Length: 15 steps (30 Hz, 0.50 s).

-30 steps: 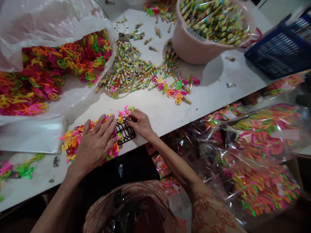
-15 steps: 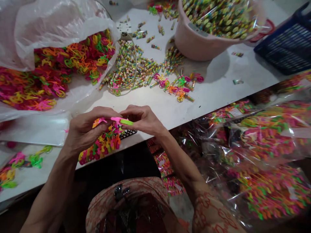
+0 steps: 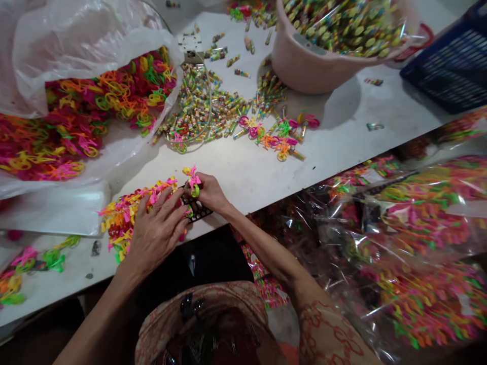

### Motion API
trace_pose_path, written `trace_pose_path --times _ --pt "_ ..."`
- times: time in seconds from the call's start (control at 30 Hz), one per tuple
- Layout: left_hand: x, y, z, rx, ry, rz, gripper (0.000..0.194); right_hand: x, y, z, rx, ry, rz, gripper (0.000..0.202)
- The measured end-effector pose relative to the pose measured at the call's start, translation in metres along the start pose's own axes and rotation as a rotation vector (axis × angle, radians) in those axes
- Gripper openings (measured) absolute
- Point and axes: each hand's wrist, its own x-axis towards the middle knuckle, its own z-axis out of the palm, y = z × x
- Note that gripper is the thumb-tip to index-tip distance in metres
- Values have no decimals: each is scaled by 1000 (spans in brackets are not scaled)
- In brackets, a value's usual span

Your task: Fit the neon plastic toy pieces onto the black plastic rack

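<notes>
My right hand point(image 3: 209, 192) pinches a small pink plastic toy bicycle point(image 3: 194, 178) with a yellow and a green wheel, just above the far edge of a black perforated rack point(image 3: 201, 215). My left hand point(image 3: 155, 233) lies over the rack with its fingers spread, resting on the toys there and hiding part of them. Close-set rows of pink, yellow, orange and green toy bicycles point(image 3: 122, 215) fill the rack's left side. At its right end, holes show with no toys in them.
A plastic bag point(image 3: 87, 45) spills loose toys at the left, near a stack of clear sleeves point(image 3: 57, 208). Small candy-filled tubes point(image 3: 224, 109) lie heaped beyond. A pink tub point(image 3: 304, 73) and a blue basket point(image 3: 437, 76) stand at right; bagged toys point(image 3: 418, 228) lie below the table edge.
Both hands were together over the rack, handling a pink and green toy. Now my left hand is spread on the rows, and my right hand holds the toy bicycle upright beyond the rack.
</notes>
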Motion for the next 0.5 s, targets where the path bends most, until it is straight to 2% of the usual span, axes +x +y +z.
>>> trace_pose_path --times 0.13,0.23,0.33,0.43,0.5 --pt "1 -1 1 -27 17 -17 28 6 -7 -2 -236 -61 -85 15" --pt "2 0 3 -43 51 -52 41 7 -7 -6 -404 -89 -146 14" --pt "3 0 5 -44 42 -77 60 8 -10 -4 -564 -150 -123 10" --pt "3 -3 5 -43 -2 -51 63 10 -21 6 -718 -243 -74 8" --pt "1 -6 5 -40 12 -7 63 10 -28 15 -793 -277 -58 10"
